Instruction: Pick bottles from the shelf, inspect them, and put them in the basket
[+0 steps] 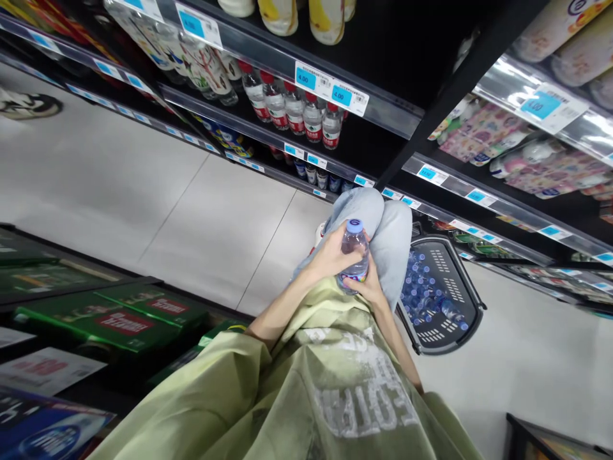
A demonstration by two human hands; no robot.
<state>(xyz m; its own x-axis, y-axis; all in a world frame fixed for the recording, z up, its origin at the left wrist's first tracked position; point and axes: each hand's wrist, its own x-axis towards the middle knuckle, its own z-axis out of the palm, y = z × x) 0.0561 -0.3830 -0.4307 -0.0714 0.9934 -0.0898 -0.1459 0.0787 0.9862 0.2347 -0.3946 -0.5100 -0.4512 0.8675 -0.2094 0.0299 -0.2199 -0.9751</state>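
Between both my hands is a clear plastic water bottle [355, 244] with a blue cap, held upright close to my shirt and above my knees. My left hand [333, 254] wraps it from the left side, the thumb lying across the front. On the other side my right hand [370, 280] grips the lower part of the bottle near its colourful label. To the right of my legs a dark grey shopping basket [443, 255] sits on the floor. Several blue-capped water bottles [421, 284] lie inside it.
Ahead stands a shelf with red-capped water bottles [294, 110] and price tags [193, 24]. More packs [498, 131] fill the shelf at right. Green boxes [119, 319] are stacked at left behind me. A person's shoe [29, 104] shows at far left. Pale floor tiles [191, 217] run between the shelves.
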